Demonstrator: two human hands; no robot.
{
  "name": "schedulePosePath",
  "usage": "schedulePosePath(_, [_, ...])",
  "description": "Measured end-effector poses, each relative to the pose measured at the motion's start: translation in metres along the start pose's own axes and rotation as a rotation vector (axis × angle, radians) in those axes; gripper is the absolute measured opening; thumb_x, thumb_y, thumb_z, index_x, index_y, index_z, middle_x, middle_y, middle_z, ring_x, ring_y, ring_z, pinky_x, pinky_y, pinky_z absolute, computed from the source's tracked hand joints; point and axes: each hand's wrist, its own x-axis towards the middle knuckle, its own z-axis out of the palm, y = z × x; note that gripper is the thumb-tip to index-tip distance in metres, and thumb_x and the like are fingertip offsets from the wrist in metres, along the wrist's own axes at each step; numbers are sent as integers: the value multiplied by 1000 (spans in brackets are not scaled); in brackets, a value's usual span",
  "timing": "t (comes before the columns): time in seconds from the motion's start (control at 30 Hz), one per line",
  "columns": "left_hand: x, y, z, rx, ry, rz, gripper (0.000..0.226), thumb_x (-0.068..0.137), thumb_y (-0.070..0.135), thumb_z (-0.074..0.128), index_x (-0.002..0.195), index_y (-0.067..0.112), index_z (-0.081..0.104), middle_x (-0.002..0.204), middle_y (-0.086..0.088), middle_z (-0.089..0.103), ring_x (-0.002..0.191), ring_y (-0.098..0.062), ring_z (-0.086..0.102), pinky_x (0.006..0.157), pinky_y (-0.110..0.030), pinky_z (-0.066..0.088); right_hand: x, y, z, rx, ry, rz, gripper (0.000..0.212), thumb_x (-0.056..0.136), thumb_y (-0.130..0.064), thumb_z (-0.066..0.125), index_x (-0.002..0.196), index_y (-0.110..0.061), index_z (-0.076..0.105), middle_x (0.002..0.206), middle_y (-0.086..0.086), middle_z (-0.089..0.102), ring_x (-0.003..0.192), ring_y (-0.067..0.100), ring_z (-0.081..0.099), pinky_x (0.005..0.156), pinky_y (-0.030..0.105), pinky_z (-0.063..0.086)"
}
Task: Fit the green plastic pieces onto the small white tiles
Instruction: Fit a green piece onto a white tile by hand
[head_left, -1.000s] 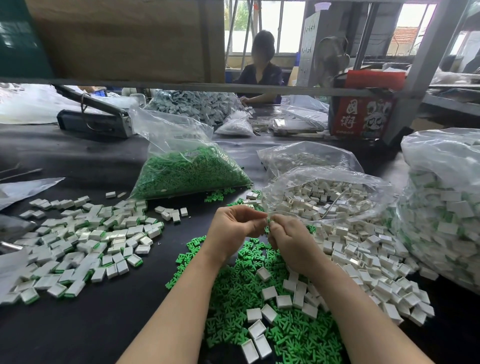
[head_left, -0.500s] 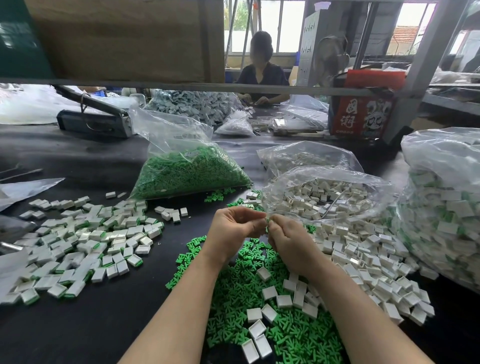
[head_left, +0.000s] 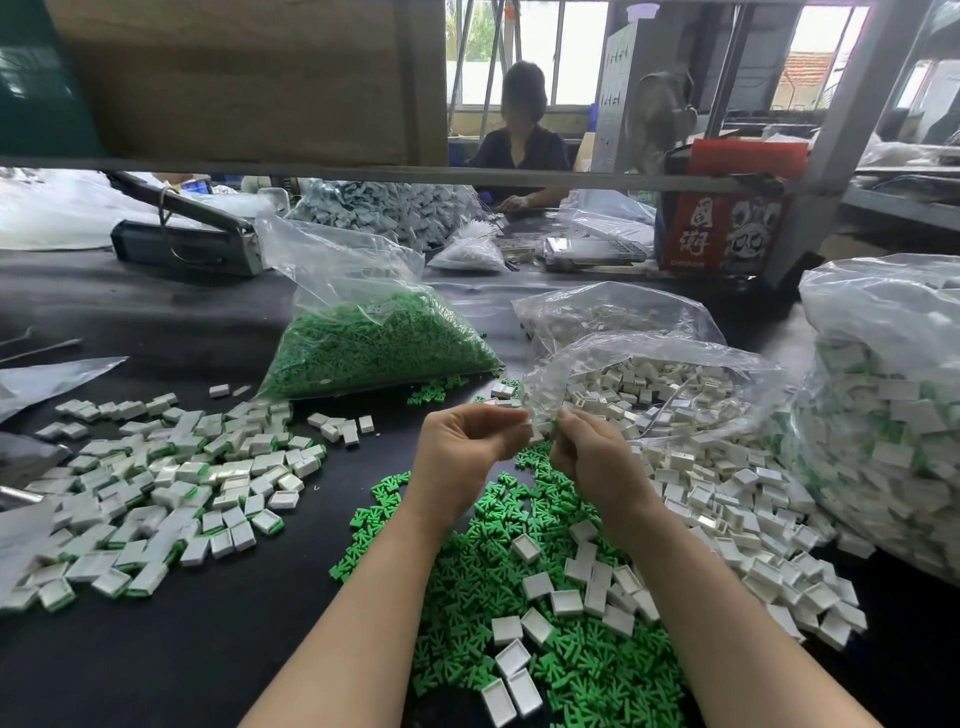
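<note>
Both hands are raised over the black table (head_left: 156, 665), fingertips nearly meeting. A small white tile (head_left: 539, 429) sits between them; my left hand (head_left: 462, 452) and my right hand (head_left: 592, 454) pinch it from either side with curled fingers. Whether a green piece is on it is hidden. Under my forearms lies a heap of loose green plastic pieces (head_left: 483, 587) with several empty white tiles (head_left: 537, 584) scattered on it. More empty white tiles (head_left: 727, 514) spread to the right.
A pile of tiles with green fitted (head_left: 156, 483) lies on the left. Behind stand an open bag of green pieces (head_left: 374, 348), an open bag of white tiles (head_left: 649, 384) and a large full bag (head_left: 883, 415) at right. A person (head_left: 519, 135) sits across the bench.
My hands have drawn slightly apart, leaving a small gap with the white tile showing between the fingertips. The piles and bags have not moved.
</note>
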Motion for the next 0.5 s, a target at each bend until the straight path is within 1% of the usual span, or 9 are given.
schedulePosePath(0.07, [1, -1, -2, -53, 3, -66, 14, 77, 1, 76, 89, 8, 77, 79, -7, 76, 70, -12, 71, 65, -18, 54, -2, -1, -1, 20, -10, -48, 34, 104, -16, 39, 70, -12, 43, 53, -5, 36, 41, 3, 31, 43, 14, 29])
schedulePosePath(0.17, [2, -2, -5, -152, -6, -131, 15, 70, 15, 78, 85, 13, 80, 83, -12, 76, 72, -16, 72, 64, -20, 55, -3, -1, -2, -50, -33, -147, 31, 103, -16, 44, 73, -7, 49, 56, -3, 37, 46, 4, 31, 46, 17, 28])
schedulePosePath(0.27, [3, -3, -8, -166, -23, -144, 18, 69, 19, 79, 86, 14, 81, 85, -14, 76, 74, -17, 72, 65, -21, 55, -3, 1, -2, -154, -37, -204, 32, 102, -15, 47, 71, -9, 52, 56, -4, 40, 51, 9, 34, 51, 28, 30])
schedulePosePath(0.37, [4, -4, -7, -151, -41, -138, 18, 69, 19, 79, 86, 17, 81, 84, -12, 76, 72, -15, 72, 64, -21, 55, -3, 1, 0, -213, -42, -206, 31, 102, -12, 44, 72, -14, 50, 65, 1, 46, 65, 20, 42, 64, 47, 38])
schedulePosePath(0.4, [4, -4, -7, -149, -46, -137, 18, 68, 20, 79, 86, 17, 81, 84, -12, 76, 72, -15, 72, 64, -21, 55, -3, 1, 1, -227, -42, -209, 31, 102, -12, 44, 72, -14, 49, 67, 1, 46, 67, 21, 42, 67, 51, 39])
schedulePosePath(0.43, [4, -4, -8, -149, -50, -134, 18, 68, 20, 79, 86, 17, 81, 84, -11, 77, 72, -15, 72, 64, -21, 55, -3, 1, 1, -241, -40, -218, 30, 102, -13, 45, 72, -14, 49, 67, 1, 46, 66, 20, 42, 66, 51, 39])
schedulePosePath(0.5, [5, -3, -9, -143, -60, -126, 18, 68, 20, 80, 86, 17, 81, 84, -11, 77, 72, -15, 72, 64, -21, 55, -3, 1, 1, -283, -38, -245, 29, 102, -14, 46, 72, -14, 49, 64, -3, 45, 61, 14, 40, 61, 43, 35])
